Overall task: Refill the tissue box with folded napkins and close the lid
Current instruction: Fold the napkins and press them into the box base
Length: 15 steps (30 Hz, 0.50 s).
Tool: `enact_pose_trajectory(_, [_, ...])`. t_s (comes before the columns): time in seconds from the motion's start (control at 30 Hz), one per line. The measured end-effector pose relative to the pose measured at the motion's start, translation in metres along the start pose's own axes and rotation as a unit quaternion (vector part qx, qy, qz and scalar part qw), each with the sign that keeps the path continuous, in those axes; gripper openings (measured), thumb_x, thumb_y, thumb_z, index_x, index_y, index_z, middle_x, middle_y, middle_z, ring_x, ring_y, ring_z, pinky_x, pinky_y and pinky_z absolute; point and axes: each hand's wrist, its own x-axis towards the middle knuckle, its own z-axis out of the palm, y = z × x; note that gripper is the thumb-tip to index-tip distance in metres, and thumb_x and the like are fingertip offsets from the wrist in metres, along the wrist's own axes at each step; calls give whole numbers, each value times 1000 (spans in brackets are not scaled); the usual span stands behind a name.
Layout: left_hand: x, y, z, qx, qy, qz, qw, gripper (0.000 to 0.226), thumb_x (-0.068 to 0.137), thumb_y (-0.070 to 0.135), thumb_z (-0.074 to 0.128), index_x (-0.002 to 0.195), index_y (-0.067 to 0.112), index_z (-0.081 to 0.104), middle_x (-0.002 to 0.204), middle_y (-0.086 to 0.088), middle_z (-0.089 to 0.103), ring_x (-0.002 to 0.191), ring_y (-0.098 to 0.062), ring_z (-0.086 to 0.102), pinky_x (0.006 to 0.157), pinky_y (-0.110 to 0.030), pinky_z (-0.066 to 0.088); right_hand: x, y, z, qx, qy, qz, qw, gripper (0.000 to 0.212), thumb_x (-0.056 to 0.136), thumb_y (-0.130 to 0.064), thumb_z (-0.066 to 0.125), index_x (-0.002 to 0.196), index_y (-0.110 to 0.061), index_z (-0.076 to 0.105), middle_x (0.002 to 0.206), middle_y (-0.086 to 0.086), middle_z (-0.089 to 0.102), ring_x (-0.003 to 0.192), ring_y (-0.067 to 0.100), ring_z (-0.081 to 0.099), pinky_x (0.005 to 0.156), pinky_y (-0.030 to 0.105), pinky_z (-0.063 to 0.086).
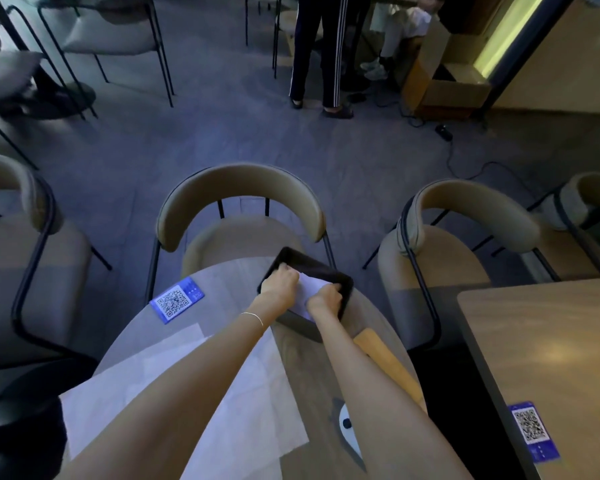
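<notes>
A black open tissue box [340, 279] stands at the far edge of the round wooden table [302, 368]. Inside it lies a white folded napkin [310, 285]. My left hand [280, 284] presses on the napkin's left side, inside the box. My right hand [325, 299] grips the napkin's near right part, fingers curled over it. A light wooden lid [388, 365] lies flat on the table to the right of my right forearm. Several unfolded white napkins [250, 403] are spread on the table under my left forearm.
A blue QR card [176, 299] lies on the table's left. Beige chairs [239, 216] ring the table, one right behind the box. A second table [548, 348] with another QR card [533, 432] stands at right. People stand far back.
</notes>
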Motion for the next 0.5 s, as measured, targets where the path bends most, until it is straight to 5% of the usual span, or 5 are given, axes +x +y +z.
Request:
enact_pose_trajectory(0.23, [-48, -11, -20, -175, 176, 74, 966, 29, 91, 7, 49, 116, 12, 63, 127, -9, 58, 116, -24, 55, 97, -32, 45, -28, -11, -11, -79, 20, -22, 996, 64, 87, -7, 68, 140, -1, 33, 144, 20, 35, 130, 36, 45, 100, 43, 47])
enact_pose_trajectory(0.37, [-92, -40, -17, -235, 219, 41, 946, 26, 89, 5, 51, 108, 8, 68, 111, -12, 66, 102, -25, 62, 88, -27, 45, -56, 2, -9, -167, 76, -207, 961, 44, 87, -4, 63, 128, -11, 48, 135, 18, 44, 124, 34, 46, 95, 39, 46])
enact_pose_trajectory(0.5, [-142, -84, 18, -262, 220, -42, 939, 22, 84, 4, 57, 103, 6, 68, 103, -15, 64, 96, -31, 62, 85, -35, 47, -93, 17, 6, -133, 60, -416, 898, 17, 90, -3, 52, 102, -3, 63, 114, 17, 58, 111, 33, 52, 91, 36, 41])
